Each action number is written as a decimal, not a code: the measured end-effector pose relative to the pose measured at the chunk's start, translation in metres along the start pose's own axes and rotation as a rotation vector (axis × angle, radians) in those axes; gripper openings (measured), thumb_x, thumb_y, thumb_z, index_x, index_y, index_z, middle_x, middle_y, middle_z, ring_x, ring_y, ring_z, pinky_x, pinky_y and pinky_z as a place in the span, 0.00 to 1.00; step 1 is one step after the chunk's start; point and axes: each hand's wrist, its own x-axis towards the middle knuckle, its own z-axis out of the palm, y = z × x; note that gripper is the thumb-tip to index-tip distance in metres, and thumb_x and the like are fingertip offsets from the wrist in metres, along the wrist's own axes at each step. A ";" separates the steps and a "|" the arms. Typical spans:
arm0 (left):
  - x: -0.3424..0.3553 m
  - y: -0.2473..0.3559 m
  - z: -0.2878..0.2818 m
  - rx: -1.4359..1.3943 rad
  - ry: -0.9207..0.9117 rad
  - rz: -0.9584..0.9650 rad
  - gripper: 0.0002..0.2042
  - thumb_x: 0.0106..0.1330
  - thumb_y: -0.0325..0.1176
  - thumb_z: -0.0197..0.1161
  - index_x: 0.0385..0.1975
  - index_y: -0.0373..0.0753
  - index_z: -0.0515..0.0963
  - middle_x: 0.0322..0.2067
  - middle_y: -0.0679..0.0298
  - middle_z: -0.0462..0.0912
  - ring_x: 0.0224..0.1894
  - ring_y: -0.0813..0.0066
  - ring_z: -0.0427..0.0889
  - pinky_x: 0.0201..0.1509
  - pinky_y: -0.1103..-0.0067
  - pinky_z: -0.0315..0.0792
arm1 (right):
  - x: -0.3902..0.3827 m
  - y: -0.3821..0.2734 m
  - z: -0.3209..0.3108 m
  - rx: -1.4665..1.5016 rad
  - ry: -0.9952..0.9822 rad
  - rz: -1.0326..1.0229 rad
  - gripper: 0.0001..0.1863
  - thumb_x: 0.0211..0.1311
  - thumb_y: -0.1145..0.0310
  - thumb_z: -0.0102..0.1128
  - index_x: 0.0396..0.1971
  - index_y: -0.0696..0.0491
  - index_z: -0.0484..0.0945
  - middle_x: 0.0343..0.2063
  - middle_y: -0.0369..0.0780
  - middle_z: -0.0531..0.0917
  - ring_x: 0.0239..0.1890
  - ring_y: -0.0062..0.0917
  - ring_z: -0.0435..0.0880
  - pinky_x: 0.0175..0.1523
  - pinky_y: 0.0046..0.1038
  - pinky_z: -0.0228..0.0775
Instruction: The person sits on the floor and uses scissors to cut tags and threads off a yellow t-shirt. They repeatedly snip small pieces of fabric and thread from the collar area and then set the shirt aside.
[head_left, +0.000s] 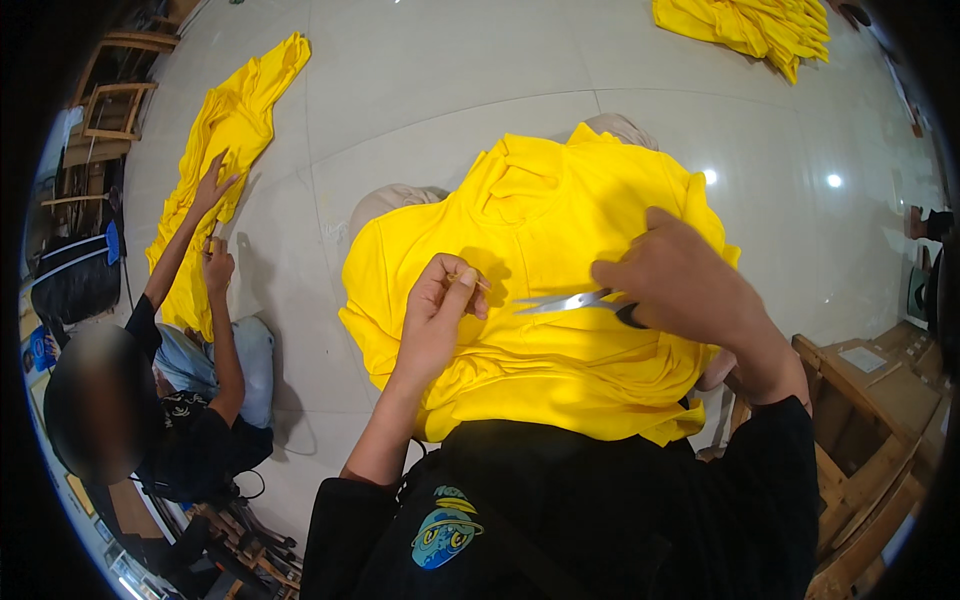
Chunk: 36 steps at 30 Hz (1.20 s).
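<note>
Though rumpled, bright yellow garment (545,250), perhaps collared.

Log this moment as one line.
left hand: pinched, contents unclear; right hand: black-handled silver metal scissors, open; beneath: yellow cloth garment

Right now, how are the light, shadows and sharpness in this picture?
Head view: two white glare spots on the glossy floor; the left hand casts a shadow on the yellow garment. Same head view: the right hand seems softer than the scissors; a nearby person's head is blurred; floor seams bow, and the rim goes black.
</note>
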 end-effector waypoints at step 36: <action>-0.018 -0.004 0.012 0.609 -0.246 -0.030 0.08 0.79 0.32 0.76 0.45 0.32 0.90 0.40 0.63 0.91 0.40 0.77 0.86 0.49 0.78 0.80 | -0.015 0.012 -0.015 0.061 -0.161 0.154 0.15 0.60 0.73 0.84 0.48 0.49 0.94 0.35 0.41 0.95 0.39 0.36 0.92 0.62 0.37 0.79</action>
